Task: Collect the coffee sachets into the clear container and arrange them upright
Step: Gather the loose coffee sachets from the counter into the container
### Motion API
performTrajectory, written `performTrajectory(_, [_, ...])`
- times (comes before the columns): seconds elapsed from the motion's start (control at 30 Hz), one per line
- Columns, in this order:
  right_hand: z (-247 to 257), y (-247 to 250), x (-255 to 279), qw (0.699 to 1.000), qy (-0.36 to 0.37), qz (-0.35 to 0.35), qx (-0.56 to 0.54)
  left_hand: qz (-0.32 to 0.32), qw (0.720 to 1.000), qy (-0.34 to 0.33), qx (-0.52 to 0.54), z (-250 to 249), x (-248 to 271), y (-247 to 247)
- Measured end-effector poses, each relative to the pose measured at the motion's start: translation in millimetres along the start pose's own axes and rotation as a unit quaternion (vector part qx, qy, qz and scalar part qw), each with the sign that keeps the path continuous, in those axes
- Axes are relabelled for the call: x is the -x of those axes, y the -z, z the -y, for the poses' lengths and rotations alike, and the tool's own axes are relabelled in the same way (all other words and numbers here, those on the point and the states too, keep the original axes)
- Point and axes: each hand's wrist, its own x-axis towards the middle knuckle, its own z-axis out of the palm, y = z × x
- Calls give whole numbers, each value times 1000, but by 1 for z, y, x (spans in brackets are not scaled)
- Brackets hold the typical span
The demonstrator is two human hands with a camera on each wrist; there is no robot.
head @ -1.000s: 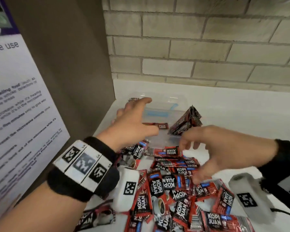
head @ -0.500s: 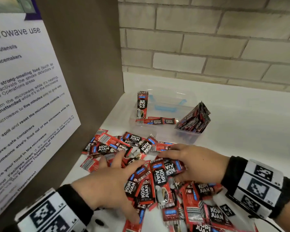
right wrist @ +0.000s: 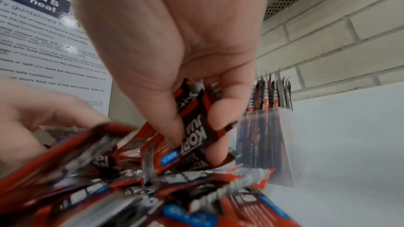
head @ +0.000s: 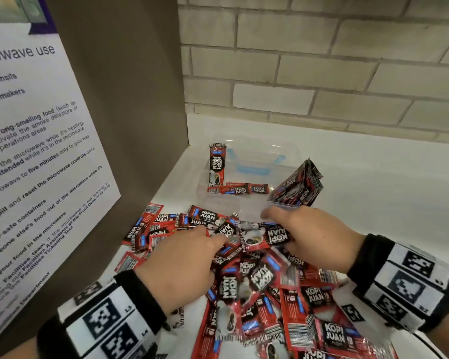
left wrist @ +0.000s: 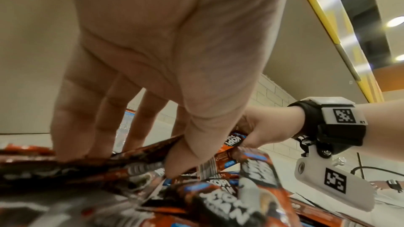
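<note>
Pile: red coffee sachets (head: 254, 281) are heaped loose on the white counter (head: 386, 203), spreading from the near edge up to the container's near wall.
Left hand: the left hand (head: 182, 260) is laid on the left side of the pile; in the left wrist view the fingers (left wrist: 72, 127) are pressed down on the sachets and the thumb is closed against one raised sachet, so a pinch is seen.
Right hand: the right hand (head: 303, 229) is at the pile's far edge, just beside the container; thumb and fingers (right wrist: 216, 113) are clamped on a sachet (right wrist: 196, 127).
Container: the clear container (head: 254, 164) is set far on the counter, near the corner; its rim is open upward.
Inside: one sachet (head: 217, 164) is stood at the left wall, two (head: 240, 189) are laid flat on the floor, a bundle (head: 298, 185) is leaned at the right end.
Bounds: a brown panel with a notice (head: 36, 151) closes the left side; a brick wall (head: 322, 60) closes the far side.
Open room: bare counter is seen to the right of pile and container.
</note>
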Motion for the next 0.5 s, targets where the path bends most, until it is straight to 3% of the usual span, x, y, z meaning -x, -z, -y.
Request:
performTrajectory(0.17, [-2, -3, 1, 999, -13, 0, 31, 56, 996, 25, -68, -2, -10, 3])
performTrajectory(0.27, [-3, -8, -1, 999, -14, 6, 34, 93, 995, 9, -44, -1, -16, 1])
performTrajectory(0.5, [-3, 5, 4, 1000, -20, -1, -10, 75, 992, -23, -102, 0, -20, 0])
